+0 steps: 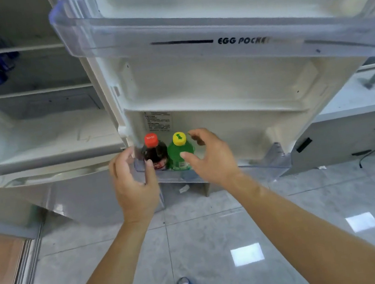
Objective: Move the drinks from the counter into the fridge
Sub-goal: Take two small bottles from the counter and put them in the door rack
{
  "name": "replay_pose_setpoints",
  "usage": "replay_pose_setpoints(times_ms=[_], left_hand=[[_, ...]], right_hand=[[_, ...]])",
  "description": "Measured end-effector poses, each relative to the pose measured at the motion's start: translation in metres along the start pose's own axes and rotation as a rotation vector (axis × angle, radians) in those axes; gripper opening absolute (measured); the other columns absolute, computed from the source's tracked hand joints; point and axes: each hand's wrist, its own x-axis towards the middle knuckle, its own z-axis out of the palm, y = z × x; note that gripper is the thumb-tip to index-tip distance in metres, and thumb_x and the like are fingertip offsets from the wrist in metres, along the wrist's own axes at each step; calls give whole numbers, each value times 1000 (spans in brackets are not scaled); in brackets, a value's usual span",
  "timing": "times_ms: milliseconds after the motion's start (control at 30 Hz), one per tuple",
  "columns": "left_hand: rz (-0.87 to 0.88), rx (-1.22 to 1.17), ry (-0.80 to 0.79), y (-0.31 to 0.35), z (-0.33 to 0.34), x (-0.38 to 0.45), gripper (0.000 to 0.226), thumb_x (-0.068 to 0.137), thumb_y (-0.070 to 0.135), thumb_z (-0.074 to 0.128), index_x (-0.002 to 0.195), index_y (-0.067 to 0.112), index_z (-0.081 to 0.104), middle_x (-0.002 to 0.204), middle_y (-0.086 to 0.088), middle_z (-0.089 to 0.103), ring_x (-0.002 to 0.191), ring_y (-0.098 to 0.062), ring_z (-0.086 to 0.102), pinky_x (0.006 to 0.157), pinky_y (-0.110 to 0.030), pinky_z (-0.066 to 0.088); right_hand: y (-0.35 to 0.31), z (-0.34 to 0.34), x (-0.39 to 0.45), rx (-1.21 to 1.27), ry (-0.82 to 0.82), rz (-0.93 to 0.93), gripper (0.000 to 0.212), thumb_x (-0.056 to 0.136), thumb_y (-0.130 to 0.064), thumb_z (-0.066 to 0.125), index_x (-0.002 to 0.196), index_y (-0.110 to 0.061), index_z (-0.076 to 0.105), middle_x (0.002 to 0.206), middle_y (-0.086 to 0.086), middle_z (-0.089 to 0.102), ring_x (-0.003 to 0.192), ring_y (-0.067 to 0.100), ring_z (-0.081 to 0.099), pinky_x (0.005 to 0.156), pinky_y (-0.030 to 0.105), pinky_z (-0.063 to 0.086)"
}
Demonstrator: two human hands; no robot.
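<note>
Above a glossy tiled floor [218, 233], the open fridge door's bottom rack [264, 166] already carries the cola bottle [155, 154] and green bottle [180, 155] at its left end, both hands, left [134, 185] and right [210, 158], spread and empty beside them; whether drinks remain on the counter [354, 100] I cannot tell.

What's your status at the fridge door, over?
Left hand and right hand open, holding nothing. Cola bottle and green bottle upright, side by side in bottom door bin. Nothing blocking.

Your left hand [132, 181] and right hand [209, 157] spread open just beside cola bottle [154, 152] and green bottle [180, 152], both upright in lowest door bin [264, 167], fridge door [220, 74] open.
</note>
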Motion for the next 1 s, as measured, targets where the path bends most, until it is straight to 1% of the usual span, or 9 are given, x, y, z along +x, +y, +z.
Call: replay_pose_setpoints(times_ms=[100,233,333,467,533,600,667,767,1000], left_hand=[[40,-107,32,19,17,-17,37,90,5,63,125,1,53,119,-8,52,94,-20,61,82,-27,52],[38,-239,-53,59,49,-49,32,92,11,60,121,18,50,113,-11,59,88,-17,63,73,-25,52],[26,-296,-161,90,74,-83,32,93,13,59,120,26,49,107,0,58,85,-8,61,68,-16,49],[-30,-324,-389,118,105,-141,32,94,13,60,114,37,50,97,22,59,82,-11,62,66,-17,51],[-108,-294,-537,122,121,-170,28,94,16,61,111,37,53,93,17,62,81,-10,62,69,-18,52],[-244,-264,-675,123,139,-199,26,93,18,63,108,38,55,92,8,65,81,-12,63,74,-29,55],[-398,-229,-775,121,154,-226,22,93,21,63,105,38,57,93,-1,66,83,-20,66,70,-35,57],[-571,-197,-846,114,168,-257,17,94,20,63,106,31,60,90,-7,68,74,-18,65,56,-25,52],[-652,-122,-952,118,206,-279,17,93,24,63,106,34,60,87,-6,69,72,-14,64,56,-22,52]], right_hand=[[12,-17,-30,85,190,-88,31,87,-22,74,115,-10,66,109,-1,71,99,12,65,88,23,51],[43,-51,-75,161,356,-57,17,89,-19,71,104,-11,69,93,-9,68,87,6,63,80,22,51],[79,-85,-113,235,464,8,9,91,-19,68,100,-16,69,89,-9,69,83,5,64,77,18,52],[134,-129,-173,299,571,186,5,95,-20,64,95,-25,67,83,-16,68,80,4,64,72,13,48],[163,-148,-206,350,631,297,8,95,-21,64,92,-28,68,78,-16,68,76,5,64,69,15,49],[191,-165,-241,374,687,402,15,95,-22,63,87,-34,67,76,-9,67,71,9,62,66,21,51],[218,-180,-274,383,725,496,16,95,-22,63,87,-35,67,79,-5,69,72,12,63,67,25,52],[254,-195,-315,380,751,629,10,94,-23,63,92,-30,70,82,-10,71,78,3,66,72,23,53],[317,-214,-344,429,786,841,11,92,-25,65,85,-31,69,79,-11,72,76,4,67,72,24,51]])
